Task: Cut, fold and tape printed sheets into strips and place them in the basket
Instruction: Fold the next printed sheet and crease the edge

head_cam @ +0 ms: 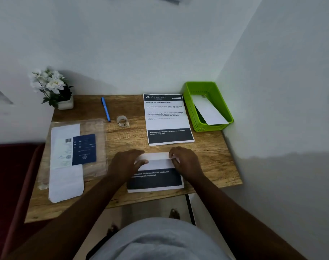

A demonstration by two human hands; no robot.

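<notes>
One folded strip (208,109) is seen in the basket (223,107). A sheet (156,171) is pressed mid-fold under the left hand (127,164) and right hand (186,162), fingers flattened; a further sheet (167,119) lies untouched.

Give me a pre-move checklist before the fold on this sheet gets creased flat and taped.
1. Left hand on the folded sheet: ok.
2. Right hand on the flap's other end: ok.
3. Flap edges lined up: cannot tell, the hands cover the corners.
4. Tape roll within reach, beside the blue pen: ok.
5. Green basket has room: ok, one strip inside.
6. Scissors at hand: not ok, none in view.
</notes>
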